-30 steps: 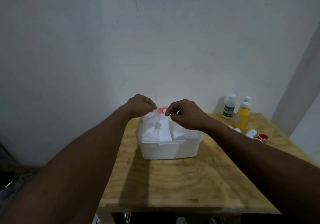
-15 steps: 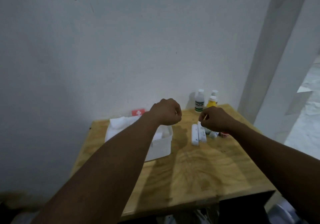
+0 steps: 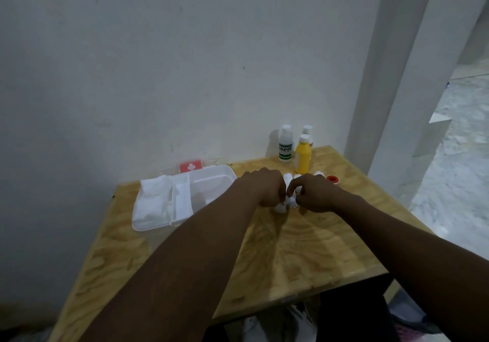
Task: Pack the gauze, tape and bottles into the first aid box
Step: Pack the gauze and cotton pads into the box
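Note:
The open white first aid box (image 3: 161, 226) stands at the table's left, with white gauze pads (image 3: 154, 196) in its left compartment and a red-cross lid (image 3: 190, 167) behind. Right of the box lie white gauze rolls (image 3: 287, 179). My left hand (image 3: 266, 189) is closed on one roll, my right hand (image 3: 315, 193) on the roll beside it; both rolls rest on the table. Behind stand a clear bottle with a green label (image 3: 286, 144), a yellow bottle (image 3: 303, 155) and a white bottle (image 3: 308, 131). A red-rimmed tape roll (image 3: 333, 179) lies to the right.
The wooden table (image 3: 304, 257) stands against a white wall; its right edge is near a white pillar (image 3: 397, 90). Dark clutter lies below the front edge.
The view swung from the box to the right side of the table. Both hands left the box, moved right and came down to close on the gauze rolls.

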A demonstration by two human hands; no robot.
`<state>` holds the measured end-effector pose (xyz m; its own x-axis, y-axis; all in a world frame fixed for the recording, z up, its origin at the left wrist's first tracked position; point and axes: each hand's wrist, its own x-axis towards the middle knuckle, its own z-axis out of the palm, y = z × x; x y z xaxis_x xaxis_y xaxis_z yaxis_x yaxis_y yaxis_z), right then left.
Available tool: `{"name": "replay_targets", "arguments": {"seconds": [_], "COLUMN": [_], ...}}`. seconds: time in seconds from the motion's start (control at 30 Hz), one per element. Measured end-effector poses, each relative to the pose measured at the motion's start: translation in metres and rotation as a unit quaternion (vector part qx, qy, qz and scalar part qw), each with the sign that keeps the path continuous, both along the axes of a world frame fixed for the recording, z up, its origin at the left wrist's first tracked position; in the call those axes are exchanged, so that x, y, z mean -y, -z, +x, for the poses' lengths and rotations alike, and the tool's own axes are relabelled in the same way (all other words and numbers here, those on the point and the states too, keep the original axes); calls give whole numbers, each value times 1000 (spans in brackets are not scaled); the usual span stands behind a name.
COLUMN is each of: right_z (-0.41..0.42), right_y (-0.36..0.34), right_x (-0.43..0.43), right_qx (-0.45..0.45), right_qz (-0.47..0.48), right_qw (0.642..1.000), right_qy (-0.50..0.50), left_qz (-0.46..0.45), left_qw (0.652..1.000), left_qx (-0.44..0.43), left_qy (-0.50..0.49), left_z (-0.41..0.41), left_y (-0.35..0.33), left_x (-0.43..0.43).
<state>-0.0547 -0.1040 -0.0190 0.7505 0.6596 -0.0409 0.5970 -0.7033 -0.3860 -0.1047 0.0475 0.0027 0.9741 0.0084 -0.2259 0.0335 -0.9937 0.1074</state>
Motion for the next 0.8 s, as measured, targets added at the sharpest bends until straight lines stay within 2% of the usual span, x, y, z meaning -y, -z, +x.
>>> {"name": "replay_targets", "arguments": {"seconds": [0.17, 0.33, 0.5, 0.8], "right_z": [3, 4, 5, 0], "right_y": [2, 5, 11, 19], "right_x": [2, 4, 2, -5], "right_qx": [9, 24, 47, 47], "right_qz": [-11, -1, 9, 14], "right_qw": [1000, 1000, 999, 995], "right_qy": [-10, -10, -3, 84], "left_qz": [-58, -71, -14, 60], "left_qw": [998, 995, 999, 997], "left_qx": [-30, -61, -48, 9], "left_qy": [3, 21, -3, -38], "left_z": [4, 6, 9, 5], "left_y": [2, 2, 7, 8], "left_x": [0, 1, 1, 0]}}
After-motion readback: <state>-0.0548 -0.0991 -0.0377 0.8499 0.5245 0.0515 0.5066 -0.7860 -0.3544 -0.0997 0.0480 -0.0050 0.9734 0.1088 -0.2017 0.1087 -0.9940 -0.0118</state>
